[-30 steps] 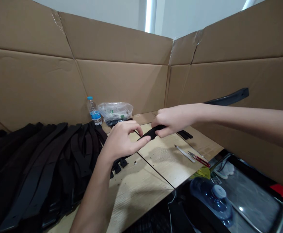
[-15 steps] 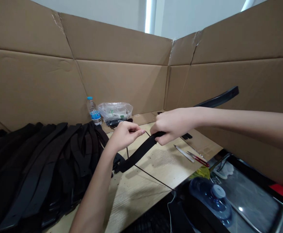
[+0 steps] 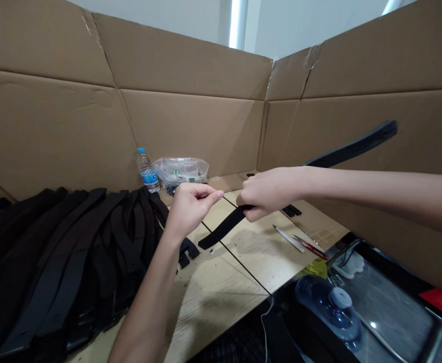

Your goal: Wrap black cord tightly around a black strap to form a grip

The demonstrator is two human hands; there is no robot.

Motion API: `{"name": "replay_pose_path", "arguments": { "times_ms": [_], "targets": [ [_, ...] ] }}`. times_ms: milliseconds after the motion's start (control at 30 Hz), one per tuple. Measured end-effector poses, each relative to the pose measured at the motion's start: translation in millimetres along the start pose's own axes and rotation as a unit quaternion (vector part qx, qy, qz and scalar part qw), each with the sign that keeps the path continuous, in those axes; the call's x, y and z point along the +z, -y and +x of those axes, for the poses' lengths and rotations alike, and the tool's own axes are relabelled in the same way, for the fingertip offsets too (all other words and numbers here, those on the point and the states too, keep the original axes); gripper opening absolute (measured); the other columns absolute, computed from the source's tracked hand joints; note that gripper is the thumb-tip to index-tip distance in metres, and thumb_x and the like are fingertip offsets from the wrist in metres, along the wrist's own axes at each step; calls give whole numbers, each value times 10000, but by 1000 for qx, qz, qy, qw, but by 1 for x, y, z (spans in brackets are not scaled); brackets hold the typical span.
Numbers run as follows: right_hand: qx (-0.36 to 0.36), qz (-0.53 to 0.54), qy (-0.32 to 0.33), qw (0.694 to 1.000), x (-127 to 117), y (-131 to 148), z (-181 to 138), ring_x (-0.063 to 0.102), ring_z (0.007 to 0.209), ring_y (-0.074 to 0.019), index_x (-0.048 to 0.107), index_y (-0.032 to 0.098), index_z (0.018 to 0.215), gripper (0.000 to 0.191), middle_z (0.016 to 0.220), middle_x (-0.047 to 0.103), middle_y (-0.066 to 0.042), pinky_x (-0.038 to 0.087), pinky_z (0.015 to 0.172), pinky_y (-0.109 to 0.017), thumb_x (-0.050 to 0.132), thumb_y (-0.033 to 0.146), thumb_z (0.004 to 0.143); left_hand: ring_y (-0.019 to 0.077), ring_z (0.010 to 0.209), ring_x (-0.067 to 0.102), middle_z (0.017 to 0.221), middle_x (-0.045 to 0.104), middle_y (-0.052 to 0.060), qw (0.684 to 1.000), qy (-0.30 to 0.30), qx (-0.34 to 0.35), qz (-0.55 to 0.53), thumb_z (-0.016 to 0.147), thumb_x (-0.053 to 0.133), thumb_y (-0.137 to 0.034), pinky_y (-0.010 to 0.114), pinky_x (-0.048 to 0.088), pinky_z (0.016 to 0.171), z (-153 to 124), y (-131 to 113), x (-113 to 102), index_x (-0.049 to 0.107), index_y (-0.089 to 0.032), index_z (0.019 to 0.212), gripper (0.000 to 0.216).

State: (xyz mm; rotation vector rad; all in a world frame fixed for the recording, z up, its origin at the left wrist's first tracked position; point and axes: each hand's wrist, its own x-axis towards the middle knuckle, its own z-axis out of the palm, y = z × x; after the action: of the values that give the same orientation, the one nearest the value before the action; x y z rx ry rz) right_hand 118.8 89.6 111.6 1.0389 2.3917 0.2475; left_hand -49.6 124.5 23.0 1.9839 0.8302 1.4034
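Observation:
My right hand (image 3: 268, 194) is closed round a black curved strap (image 3: 225, 228). One end of the strap slants down over the table; its far end sticks out behind my wrist, up to the right. My left hand (image 3: 191, 205) pinches a thin dark cord (image 3: 243, 266) between thumb and fingertips. One stretch of cord spans the short gap between my hands. Another crosses the strap near its low end and runs to the table's front edge, where a white cord (image 3: 265, 322) hangs down. The grip inside my right fist is hidden.
Many black straps (image 3: 73, 252) lie piled at left. Small black pieces (image 3: 186, 252) sit near my left forearm. A water bottle (image 3: 150, 176) and plastic bag (image 3: 181, 170) stand behind. A white pencil-like tool (image 3: 288, 238) and red-handled tool (image 3: 314, 248) lie right. Cardboard walls (image 3: 190, 121) enclose the table.
The strap has slid up and right with my right hand's grip, its low end lifting away from the black pieces. The cord now runs straighter, and my left hand has risen slightly.

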Motion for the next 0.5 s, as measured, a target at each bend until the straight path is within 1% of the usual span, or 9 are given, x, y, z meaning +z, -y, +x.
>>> {"name": "replay_pose_path", "arguments": {
  "times_ms": [67,167,233,300,367,433,500],
  "targets": [
    [22,-15,2,1000,1,0,3,556,609,-205,725,108,893,291,716,669,-116,315,519,-303,501,292,873,79,435,277,432,389,-34,1000,0,1,-2,715,689,-305,235,182,412,-1,-2,2,664,-169,516,242],
    [55,-32,-13,998,3,-2,7,597,658,-231,723,108,903,298,749,678,-134,339,539,-311,499,302,878,76,428,267,422,375,-43,1000,-6,2,-16,719,674,-291,236,171,409,-3,-4,11,650,-171,509,243],
    [90,-37,-32,995,4,-6,9,605,671,-234,719,101,903,302,765,681,-148,342,548,-310,490,297,881,78,430,273,423,378,-45,999,-23,2,-32,722,658,-276,240,181,414,-4,-5,19,635,-169,498,249],
    [129,-27,-60,989,6,-11,12,594,652,-222,712,95,905,298,770,677,-154,330,541,-300,480,281,874,82,441,286,432,385,-44,997,-54,1,-52,731,644,-266,245,206,427,-6,-5,28,622,-166,496,256],
    [155,13,-100,983,8,-16,13,560,610,-190,699,98,897,294,766,667,-143,312,529,-285,470,280,869,85,454,306,451,401,-41,993,-91,-3,-79,746,642,-277,249,231,441,-7,-4,35,621,-165,513,259],
    [152,81,-153,973,11,-21,13,500,569,-147,677,105,846,286,721,638,-104,302,529,-270,454,282,872,89,466,338,476,437,-36,985,-124,-15,-118,759,643,-307,250,248,447,-10,-3,41,635,-167,552,251],
    [138,159,-211,954,15,-25,12,427,531,-109,634,118,756,273,626,566,-40,290,525,-252,447,277,873,97,477,377,503,485,-25,976,-148,-34,-158,761,645,-341,249,250,441,-12,-2,46,658,-170,603,233]
  ]
}}
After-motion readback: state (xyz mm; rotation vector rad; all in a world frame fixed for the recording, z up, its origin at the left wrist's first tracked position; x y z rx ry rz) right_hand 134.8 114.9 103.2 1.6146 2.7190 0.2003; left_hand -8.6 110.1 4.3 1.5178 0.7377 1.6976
